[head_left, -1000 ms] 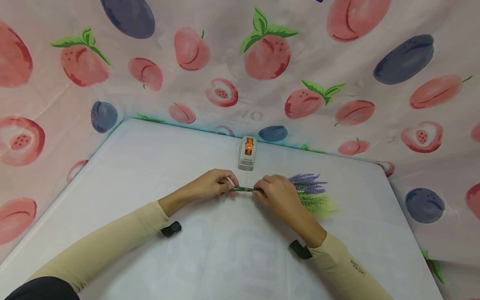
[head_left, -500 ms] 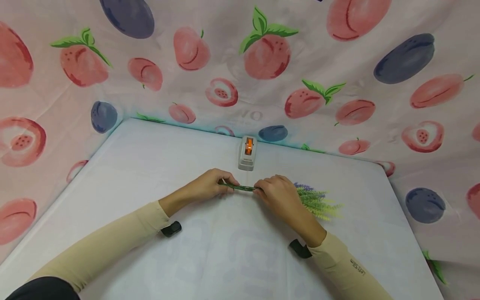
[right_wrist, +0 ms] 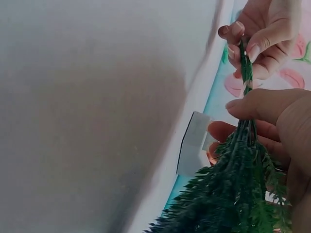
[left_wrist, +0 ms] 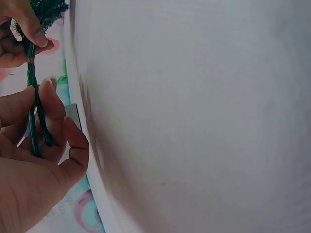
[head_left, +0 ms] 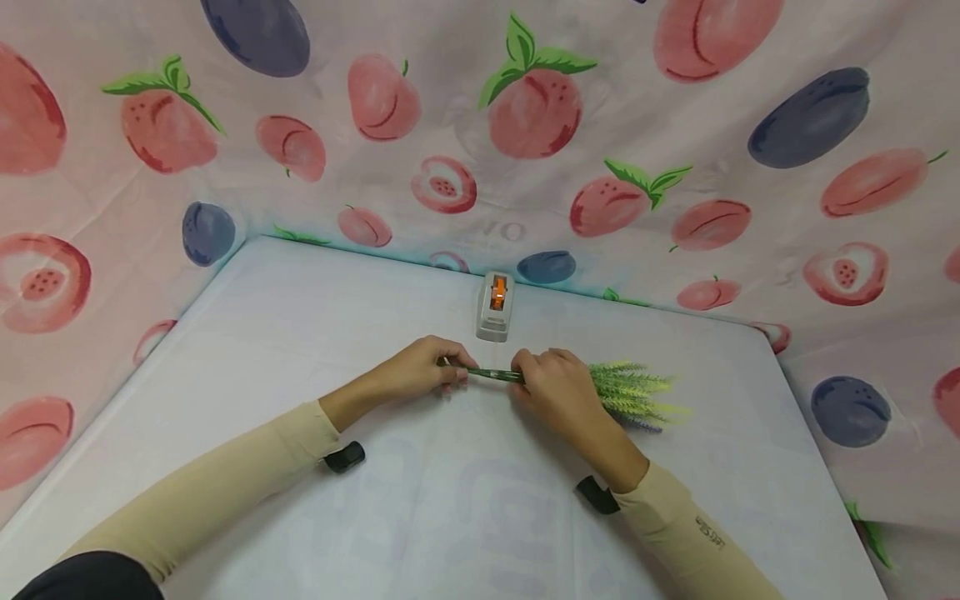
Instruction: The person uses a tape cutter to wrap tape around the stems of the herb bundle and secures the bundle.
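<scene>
Flower bunch (head_left: 633,392) runs through both my hands, over the desk (head_left: 450,517), middle, toward far edge. My left hand (head_left: 429,367) pinches the stems (head_left: 497,375) near their ends, other fingers loosely bent. My right hand (head_left: 558,387) grips them between thumb and fingers just below the blooms, so it's nearer the heads. Long axis about parallel to far edge; blooms point to right edge, stem ends left. Tape dispenser (head_left: 492,321) just beyond stems, near far edge.
</scene>
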`<state>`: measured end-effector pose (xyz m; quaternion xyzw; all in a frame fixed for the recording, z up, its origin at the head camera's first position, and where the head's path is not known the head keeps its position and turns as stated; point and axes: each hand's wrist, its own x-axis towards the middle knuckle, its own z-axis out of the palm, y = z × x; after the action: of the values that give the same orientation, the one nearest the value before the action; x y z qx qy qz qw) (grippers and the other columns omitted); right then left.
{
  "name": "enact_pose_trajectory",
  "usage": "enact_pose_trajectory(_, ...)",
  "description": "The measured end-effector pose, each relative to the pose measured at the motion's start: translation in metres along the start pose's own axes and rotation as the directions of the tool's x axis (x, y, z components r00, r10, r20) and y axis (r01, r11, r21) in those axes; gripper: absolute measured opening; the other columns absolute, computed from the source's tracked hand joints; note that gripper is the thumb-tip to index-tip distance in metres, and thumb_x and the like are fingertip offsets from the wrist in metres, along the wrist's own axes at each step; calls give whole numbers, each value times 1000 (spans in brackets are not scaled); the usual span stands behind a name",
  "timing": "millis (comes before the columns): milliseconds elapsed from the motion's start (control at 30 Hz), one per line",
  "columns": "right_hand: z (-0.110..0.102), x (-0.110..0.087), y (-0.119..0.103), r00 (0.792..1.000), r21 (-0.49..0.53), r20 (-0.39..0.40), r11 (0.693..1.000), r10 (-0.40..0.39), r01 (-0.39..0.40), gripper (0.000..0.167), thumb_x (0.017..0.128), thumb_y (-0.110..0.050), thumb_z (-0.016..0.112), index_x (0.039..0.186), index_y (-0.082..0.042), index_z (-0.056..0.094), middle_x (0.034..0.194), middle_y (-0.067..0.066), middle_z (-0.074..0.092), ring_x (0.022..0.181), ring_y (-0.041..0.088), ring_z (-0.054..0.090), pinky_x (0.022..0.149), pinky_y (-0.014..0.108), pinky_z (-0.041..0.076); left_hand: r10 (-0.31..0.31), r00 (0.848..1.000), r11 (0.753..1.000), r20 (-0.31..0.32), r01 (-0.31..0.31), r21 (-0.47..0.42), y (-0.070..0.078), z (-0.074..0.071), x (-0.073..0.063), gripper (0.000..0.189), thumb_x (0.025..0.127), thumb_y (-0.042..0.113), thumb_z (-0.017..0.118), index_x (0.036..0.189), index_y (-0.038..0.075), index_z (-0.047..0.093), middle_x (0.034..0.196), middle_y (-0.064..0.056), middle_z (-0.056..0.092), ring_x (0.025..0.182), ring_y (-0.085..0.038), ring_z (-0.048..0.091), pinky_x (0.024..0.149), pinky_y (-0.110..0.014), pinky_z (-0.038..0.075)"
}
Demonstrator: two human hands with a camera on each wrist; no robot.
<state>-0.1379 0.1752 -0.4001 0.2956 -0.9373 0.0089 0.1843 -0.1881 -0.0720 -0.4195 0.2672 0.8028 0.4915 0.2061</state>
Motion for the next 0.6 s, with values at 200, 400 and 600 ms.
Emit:
enact_pose_trajectory(200,-1,-1,3,1000,44,-15,999,24,-23,17,83,-20,83,96,-12,74,89,1,67,77,20,68,97,48,53,7,1000,1000,3,-7,1,1,0,1,21,102,5,55,114,4,71,89,-11,73,80,-22,60,73,-28,48)
enact_pose_trajectory(400,-3,1,7,998,64,20,996,62,-63,19,84,-20,85,100,-13,78,93,2,69,86,22,68,105,54,47,6,1000,1000,-5,-6,-7,3,0,1,20,103,4,50,114,13,65,89,-10,74,89,-30,64,81,-34,48)
enact_pose_trajectory(600,-3,1,10,995,94,33,991,90,-92,24,87,-20,82,109,-12,76,96,2,74,93,23,71,108,57,42,19,1000,999,-15,-18,30,2,0,1,19,103,8,55,114,13,69,94,-10,74,88,-24,62,79,-33,47)
